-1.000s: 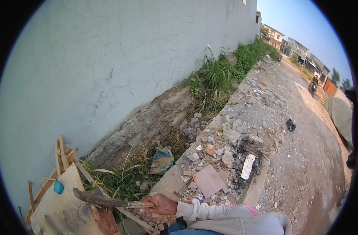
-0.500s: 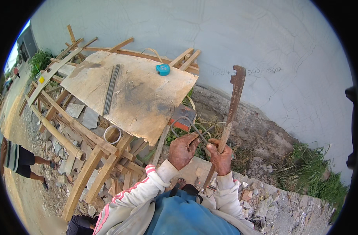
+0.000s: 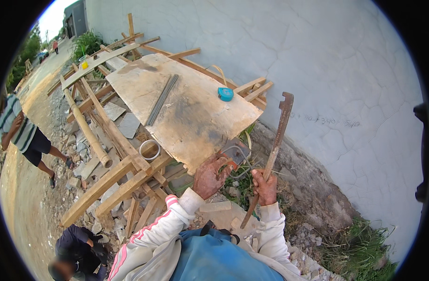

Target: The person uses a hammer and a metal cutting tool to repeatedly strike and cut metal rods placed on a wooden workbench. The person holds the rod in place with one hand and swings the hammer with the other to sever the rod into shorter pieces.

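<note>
My left hand (image 3: pixel 210 177) is closed on a bent grey metal rod (image 3: pixel 245 158), whose loop stands out past my fingertips toward the right. The exact grip point is partly hidden by the fingers. In my right hand (image 3: pixel 265 188) is a long rusty bar-bending wrench (image 3: pixel 284 114) with a notched head. It is held upright at a slant, head up, its lower end reaching down past my wrist. The two hands are apart, just in front of the near corner of a stained wooden board (image 3: pixel 195 126).
On the board lie a bundle of straight metal rods (image 3: pixel 162 100) and a blue tape measure (image 3: pixel 225 94). Timber beams (image 3: pixel 102 187), a white round container (image 3: pixel 150 150) and rubble surround it. A cracked grey wall (image 3: pixel 336 70) rises at right. Two people (image 3: pixel 29 126) (image 3: pixel 78 248) are at left.
My left hand has drawn away from my right, and the rod's loop has turned to face right. The view has swung, bringing more of the people at left into sight.
</note>
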### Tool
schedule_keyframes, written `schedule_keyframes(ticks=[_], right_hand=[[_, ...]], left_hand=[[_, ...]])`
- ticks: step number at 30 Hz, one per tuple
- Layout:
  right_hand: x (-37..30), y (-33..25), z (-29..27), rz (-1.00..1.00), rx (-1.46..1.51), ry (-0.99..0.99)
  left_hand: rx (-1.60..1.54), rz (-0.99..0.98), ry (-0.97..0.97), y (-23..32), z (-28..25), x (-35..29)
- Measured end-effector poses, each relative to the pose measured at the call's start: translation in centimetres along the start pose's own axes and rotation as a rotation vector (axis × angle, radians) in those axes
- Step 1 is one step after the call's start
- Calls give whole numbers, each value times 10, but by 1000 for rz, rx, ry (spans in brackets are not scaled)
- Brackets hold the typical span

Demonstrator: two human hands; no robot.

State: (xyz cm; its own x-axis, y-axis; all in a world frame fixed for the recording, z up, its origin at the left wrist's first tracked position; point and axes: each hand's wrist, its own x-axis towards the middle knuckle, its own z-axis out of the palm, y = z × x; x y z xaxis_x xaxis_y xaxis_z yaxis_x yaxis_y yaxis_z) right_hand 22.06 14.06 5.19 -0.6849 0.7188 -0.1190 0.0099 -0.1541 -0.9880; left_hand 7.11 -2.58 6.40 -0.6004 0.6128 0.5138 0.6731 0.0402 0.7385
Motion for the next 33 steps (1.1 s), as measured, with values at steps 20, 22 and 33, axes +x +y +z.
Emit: schedule_keyframes(ticks=[20, 22, 33], right_hand=[[89, 35, -9, 205, 131, -168], [89, 38, -8, 217, 123, -166], [91, 43, -8, 170, 68, -161]], left_hand=[[569, -181, -96, -69, 45, 66], [615, -113, -26, -69, 47, 62], [605, -83, 4, -76, 55, 61]])
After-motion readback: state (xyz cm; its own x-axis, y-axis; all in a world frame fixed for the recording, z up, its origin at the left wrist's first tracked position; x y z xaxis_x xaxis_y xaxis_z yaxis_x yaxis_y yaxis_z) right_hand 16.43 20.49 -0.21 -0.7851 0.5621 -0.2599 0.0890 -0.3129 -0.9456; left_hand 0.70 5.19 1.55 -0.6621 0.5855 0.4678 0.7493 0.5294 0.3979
